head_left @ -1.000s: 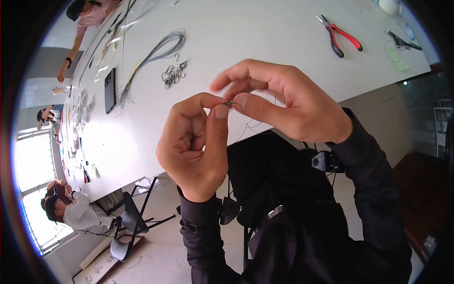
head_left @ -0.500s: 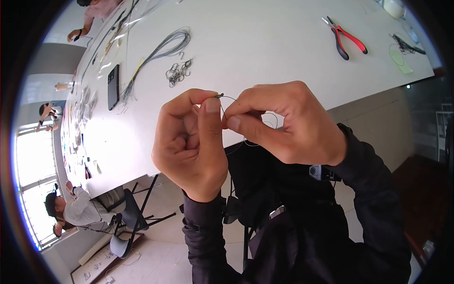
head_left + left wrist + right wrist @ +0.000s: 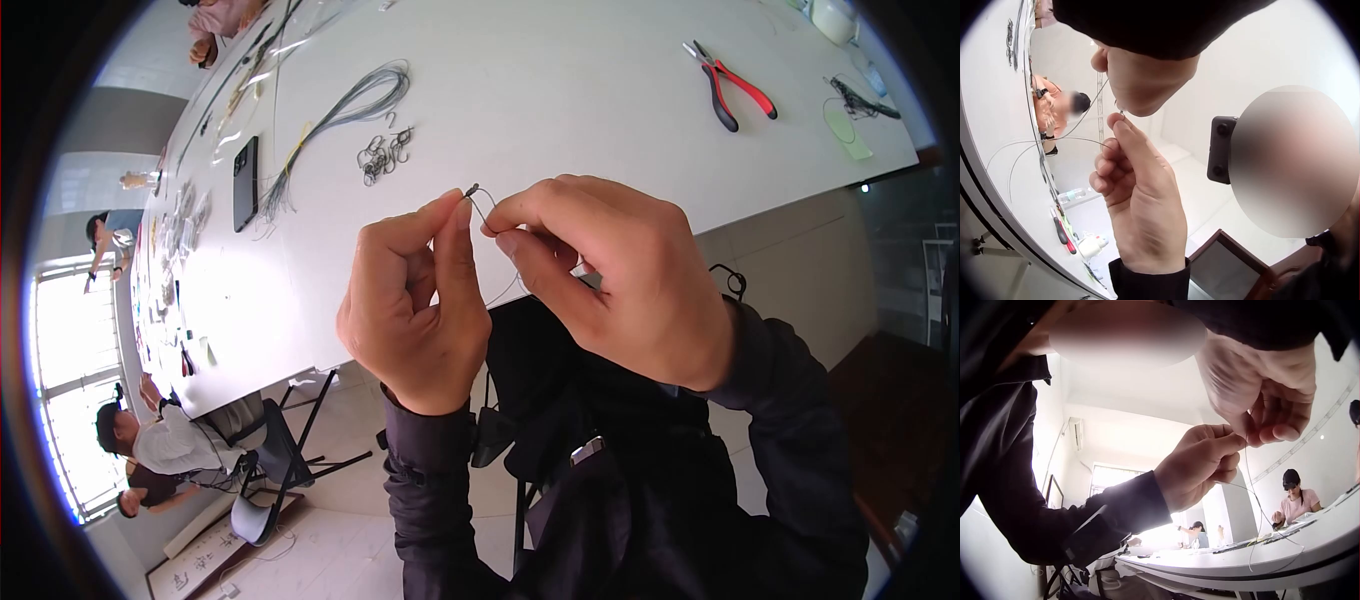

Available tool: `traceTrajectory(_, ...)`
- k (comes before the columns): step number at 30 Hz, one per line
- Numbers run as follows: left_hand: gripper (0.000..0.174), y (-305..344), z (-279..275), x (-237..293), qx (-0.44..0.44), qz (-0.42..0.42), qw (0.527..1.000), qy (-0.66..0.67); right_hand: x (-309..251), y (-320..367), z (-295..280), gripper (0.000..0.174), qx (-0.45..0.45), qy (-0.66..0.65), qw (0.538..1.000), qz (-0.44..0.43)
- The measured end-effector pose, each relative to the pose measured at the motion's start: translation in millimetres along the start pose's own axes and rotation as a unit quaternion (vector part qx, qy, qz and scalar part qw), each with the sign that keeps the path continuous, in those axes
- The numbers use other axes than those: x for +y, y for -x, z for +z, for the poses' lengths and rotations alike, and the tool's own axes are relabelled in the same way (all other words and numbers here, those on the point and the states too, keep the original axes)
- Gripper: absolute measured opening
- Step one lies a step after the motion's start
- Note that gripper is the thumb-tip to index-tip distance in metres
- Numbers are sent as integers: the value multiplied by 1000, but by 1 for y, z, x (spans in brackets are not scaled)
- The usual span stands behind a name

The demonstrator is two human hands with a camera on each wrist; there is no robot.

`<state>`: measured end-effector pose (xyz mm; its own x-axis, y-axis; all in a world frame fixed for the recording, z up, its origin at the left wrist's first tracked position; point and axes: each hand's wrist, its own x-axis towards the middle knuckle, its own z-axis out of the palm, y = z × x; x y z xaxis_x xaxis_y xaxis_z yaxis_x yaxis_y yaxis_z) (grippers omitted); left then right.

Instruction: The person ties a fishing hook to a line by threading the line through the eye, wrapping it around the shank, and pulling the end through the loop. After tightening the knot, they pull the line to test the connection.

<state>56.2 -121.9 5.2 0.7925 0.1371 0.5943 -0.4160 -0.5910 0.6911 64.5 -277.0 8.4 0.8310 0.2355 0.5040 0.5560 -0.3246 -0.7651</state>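
Observation:
Between its thumb and index finger my left hand pinches a small dark metal piece, whose tip sticks up past the fingertips. A thin grey wire bends out from that piece in a small loop. Close by on the right, my right hand pinches the wire with thumb and index finger. Loose wire curves away from the hands in the left wrist view, and long loops of it hang below them in the right wrist view. The hands are raised at the table's near edge.
On the white table lie a pile of dark hooks, a bundle of grey wires, a black phone and red-and-black pliers. Tangled dark wire lies at the right corner. Other people sit around the table.
My right thumb has left the dark piece; the right hand has shifted right and down and pinches the wire. My left hand keeps its pinch, the piece now tilted up.

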Motion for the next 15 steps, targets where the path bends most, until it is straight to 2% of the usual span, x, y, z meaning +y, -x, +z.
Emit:
traceTrajectory(3,9,-1,0,-7,-19,31,999,-18,-6,-1,-5,10,4,69,997,-28)
traceTrajectory(8,14,-2,-3,-10,-83,80,992,-55,-5,-12,-16,13,6,100,992,-76)
traceTrajectory(11,16,-4,-5,-3,-113,104,986,-66,5,-23,-25,9,-35,62,994,-84)
traceTrajectory(15,19,-5,-4,-4,-127,153,979,-50,17,-39,-41,7,-154,-33,987,-38)
